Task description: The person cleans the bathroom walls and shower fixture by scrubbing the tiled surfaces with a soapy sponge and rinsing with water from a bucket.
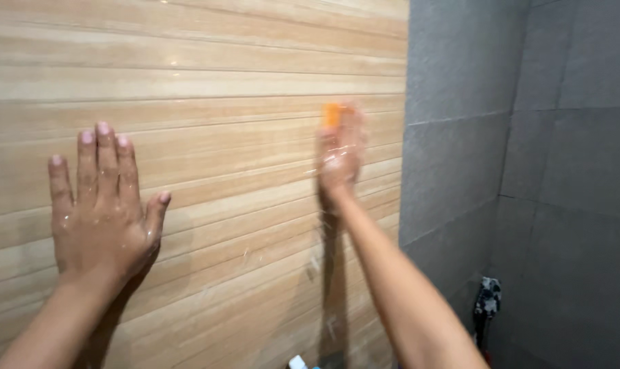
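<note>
- Against the wood-grain wall, the left hand lies nearest, pressed flat with fingers spread wide and nothing in its grasp; water beads on its back and wrist.
- Further along the same wall, the right hand is blurred with motion and wet. It presses an orange sponge to the tiles, with only the sponge's top edge showing above the fingertips; the fingers look loosely closed over it, though the blur hides the exact grip.
- The sponge sits touching the wall close to the corner where the grey tiles begin.
- Low down beyond the right forearm, a dark hose fitting hangs by the grey wall, and a small white cap shows at the bottom edge.
- Risks, as I judge them: the wet palm could slide on the glossy tiles and unbalance the person, and the slick sponge could slip from the fingers.
</note>
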